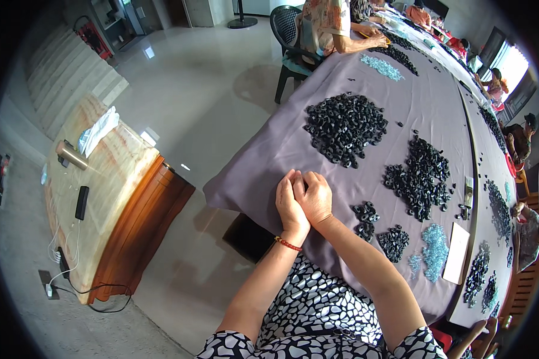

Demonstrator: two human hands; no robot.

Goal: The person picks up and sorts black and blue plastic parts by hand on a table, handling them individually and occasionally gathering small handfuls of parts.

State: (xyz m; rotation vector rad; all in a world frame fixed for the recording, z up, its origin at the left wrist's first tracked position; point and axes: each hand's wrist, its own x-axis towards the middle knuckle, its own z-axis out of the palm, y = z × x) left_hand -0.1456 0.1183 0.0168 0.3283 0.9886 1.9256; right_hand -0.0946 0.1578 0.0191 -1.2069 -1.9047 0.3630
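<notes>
My left hand [290,204] and my right hand [315,197] are pressed together over the near left part of the cloth-covered table [251,173]. Both have their fingers curled inward, palms facing each other. A dark spot shows in the gap between them, but whatever they may hold is hidden. Just beyond lies a large heap of small black ring-like parts [347,128]. To the right is a second black heap [422,179]. Smaller black clusters [394,242] sit nearer my right forearm, beside a pile of pale blue translucent pieces [435,251].
A white flat card [456,254] lies at the right. Across the table's far end, a person's hands [374,40] work by a black pile and blue pieces [382,67]. More people sit along the right side. On the left stands a marble-topped wooden cabinet [125,161] with cables.
</notes>
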